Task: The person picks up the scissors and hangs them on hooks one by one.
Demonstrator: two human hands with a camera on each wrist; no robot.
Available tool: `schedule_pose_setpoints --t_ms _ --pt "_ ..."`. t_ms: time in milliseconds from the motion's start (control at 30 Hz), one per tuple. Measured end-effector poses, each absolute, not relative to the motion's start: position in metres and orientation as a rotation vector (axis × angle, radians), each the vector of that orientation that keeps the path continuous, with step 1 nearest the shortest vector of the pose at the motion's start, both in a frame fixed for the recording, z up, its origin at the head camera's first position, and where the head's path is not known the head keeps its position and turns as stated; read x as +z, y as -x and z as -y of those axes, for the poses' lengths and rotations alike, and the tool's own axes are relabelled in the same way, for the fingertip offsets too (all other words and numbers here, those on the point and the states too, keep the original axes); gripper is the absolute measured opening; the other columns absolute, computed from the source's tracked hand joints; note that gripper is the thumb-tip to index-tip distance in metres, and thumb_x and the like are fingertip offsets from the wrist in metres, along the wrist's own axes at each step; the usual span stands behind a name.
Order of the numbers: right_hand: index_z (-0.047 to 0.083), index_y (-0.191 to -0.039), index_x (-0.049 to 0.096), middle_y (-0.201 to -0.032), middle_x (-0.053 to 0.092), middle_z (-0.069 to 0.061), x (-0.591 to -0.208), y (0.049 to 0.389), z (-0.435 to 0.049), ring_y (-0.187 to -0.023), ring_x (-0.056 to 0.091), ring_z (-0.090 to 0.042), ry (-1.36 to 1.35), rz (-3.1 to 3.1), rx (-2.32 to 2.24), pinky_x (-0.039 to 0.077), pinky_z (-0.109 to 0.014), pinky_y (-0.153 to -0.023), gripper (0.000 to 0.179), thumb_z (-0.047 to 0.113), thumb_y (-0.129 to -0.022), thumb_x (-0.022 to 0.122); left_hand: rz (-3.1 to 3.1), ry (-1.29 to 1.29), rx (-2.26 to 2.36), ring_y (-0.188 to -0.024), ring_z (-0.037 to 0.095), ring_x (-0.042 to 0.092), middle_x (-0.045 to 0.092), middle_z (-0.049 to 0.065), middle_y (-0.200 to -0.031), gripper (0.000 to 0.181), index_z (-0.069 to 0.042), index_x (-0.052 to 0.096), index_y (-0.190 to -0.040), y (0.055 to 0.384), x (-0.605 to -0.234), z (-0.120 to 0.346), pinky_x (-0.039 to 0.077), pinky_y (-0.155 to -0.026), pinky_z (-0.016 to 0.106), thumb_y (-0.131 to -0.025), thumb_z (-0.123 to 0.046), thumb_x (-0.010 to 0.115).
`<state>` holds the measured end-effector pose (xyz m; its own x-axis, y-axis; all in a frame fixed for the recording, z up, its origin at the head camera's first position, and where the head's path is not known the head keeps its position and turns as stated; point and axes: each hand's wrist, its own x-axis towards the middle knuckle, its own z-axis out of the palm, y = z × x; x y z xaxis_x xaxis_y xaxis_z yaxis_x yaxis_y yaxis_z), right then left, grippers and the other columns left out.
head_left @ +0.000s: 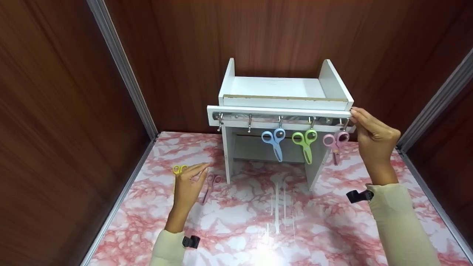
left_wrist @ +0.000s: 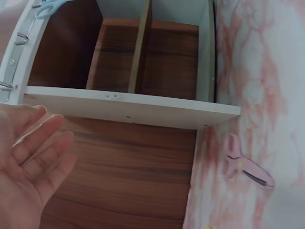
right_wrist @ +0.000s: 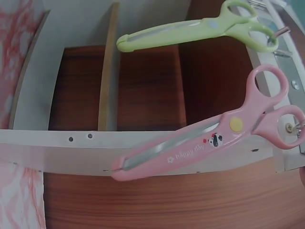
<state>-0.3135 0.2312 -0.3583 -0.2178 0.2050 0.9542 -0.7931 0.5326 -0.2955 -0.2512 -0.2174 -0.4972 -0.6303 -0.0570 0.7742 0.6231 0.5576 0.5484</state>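
Lower left in the head view, the left hand, fingers loosely extended, holds nothing; at right, the right hand pinches the hook rail bearing 3 scissors.

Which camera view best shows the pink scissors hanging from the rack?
The right wrist view: the hanging pink scissors appear large, their lettering readable. The head view shows them small; the left wrist misses them, its pink pair lying on the table.

Pink scissors hanging blades-down from rightmost hook.
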Motion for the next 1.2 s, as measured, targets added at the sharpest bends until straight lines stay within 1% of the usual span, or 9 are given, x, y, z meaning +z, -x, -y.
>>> schedule_pose_setpoints --t_ms 100,267,367,500,733,833,967,1067,1200 --pt "0.006 -0.087 0.077 -0.093 0.071 -0.012 -0.359 0.315 -0.232 -0.087 0.069 -0.027 -0.525 1.527 1.001 0.056 -0.027 -0.082 0.025 -0.013 -0.07 0.075 2.056 0.417 -1.11 -0.093 0.013 0.065 0.07 -0.002 -0.104 0.03 -0.016 0.074 -0.106 0.25 -0.505 0.22 0.055 -0.078 0.028 -0.08 0.0 0.073" --pt "0.006 -0.087 0.077 -0.093 0.072 -0.01 -0.36 0.317 -0.232 -0.086 0.069 -0.026 -0.517 1.525 1.0 0.056 -0.027 -0.081 0.024 -0.011 -0.071 0.076 2.189 0.313 -1.123 -0.081 0.011 0.065 0.071 -0.002 -0.1 0.024 -0.014 0.075 -0.103 0.248 -0.517 0.223 0.057 -0.066 0.034 -0.082 -0.004 0.072" --pt "0.006 -0.087 0.077 -0.092 0.072 -0.01 -0.36 0.317 -0.232 -0.086 0.069 -0.026 -0.516 1.523 1.0 0.056 -0.027 -0.081 0.024 -0.011 -0.071 0.076 2.279 0.238 -1.152 -0.083 0.011 0.065 0.071 -0.001 -0.099 0.022 -0.015 0.075 -0.103 0.247 -0.525 0.224 0.058 -0.068 0.034 -0.084 -0.007 0.071" --pt "0.005 -0.087 0.077 -0.092 0.072 -0.011 -0.36 0.317 -0.231 -0.085 0.069 -0.027 -0.525 1.513 1.014 0.056 -0.027 -0.08 0.024 -0.012 -0.07 0.076 2.348 0.186 -1.185 -0.084 0.01 0.067 0.071 -0.001 -0.099 0.024 -0.018 0.075 -0.104 0.248 -0.536 0.224 0.059 -0.072 0.031 -0.083 -0.006 0.07" --pt "0.005 -0.087 0.077 -0.092 0.071 -0.012 -0.361 0.317 -0.228 -0.086 0.069 -0.027 -0.531 1.503 1.021 0.056 -0.029 -0.081 0.024 -0.012 -0.071 0.076 2.399 0.134 -1.143 -0.077 0.01 0.067 0.072 0.0 -0.096 0.027 -0.018 0.075 -0.103 0.249 -0.548 0.225 0.059 -0.066 0.027 -0.081 -0.004 0.07" --pt "0.006 -0.087 0.077 -0.092 0.072 -0.011 -0.361 0.317 -0.228 -0.086 0.069 -0.027 -0.529 1.507 1.016 0.056 -0.03 -0.082 0.024 -0.012 -0.071 0.076 2.469 0.089 -1.069 -0.073 0.01 0.065 0.072 -0.001 -0.089 0.025 -0.02 0.075 -0.102 0.249 -0.55 0.226 0.057 -0.059 0.029 -0.081 -0.007 0.071" --pt "0.006 -0.086 0.077 -0.091 0.072 -0.011 -0.36 0.316 -0.23 -0.085 0.069 -0.027 -0.52 1.507 1.012 0.056 -0.029 -0.081 0.024 -0.012 -0.071 0.076 2.578 0.089 -0.914 -0.07 0.014 0.066 0.072 0.0 -0.081 0.022 -0.02 0.076 -0.1 0.251 -0.554 0.226 0.053 -0.052 0.033 -0.081 -0.01 0.07" --pt "0.006 -0.086 0.077 -0.091 0.072 -0.011 -0.359 0.316 -0.232 -0.085 0.069 -0.026 -0.511 1.506 1.011 0.056 -0.028 -0.081 0.023 -0.011 -0.071 0.076 2.631 0.105 -0.84 -0.069 0.015 0.066 0.072 0.0 -0.081 0.02 -0.017 0.076 -0.1 0.253 -0.558 0.225 0.054 -0.053 0.034 -0.082 -0.01 0.07" --pt "0.006 -0.086 0.077 -0.091 0.072 -0.011 -0.36 0.316 -0.232 -0.085 0.069 -0.027 -0.516 1.511 1.013 0.056 -0.029 -0.081 0.023 -0.011 -0.071 0.076 2.668 0.053 -0.779 -0.067 0.016 0.064 0.071 -0.001 -0.079 0.02 -0.017 0.076 -0.098 0.254 -0.565 0.225 0.054 -0.054 0.035 -0.079 -0.011 0.074"
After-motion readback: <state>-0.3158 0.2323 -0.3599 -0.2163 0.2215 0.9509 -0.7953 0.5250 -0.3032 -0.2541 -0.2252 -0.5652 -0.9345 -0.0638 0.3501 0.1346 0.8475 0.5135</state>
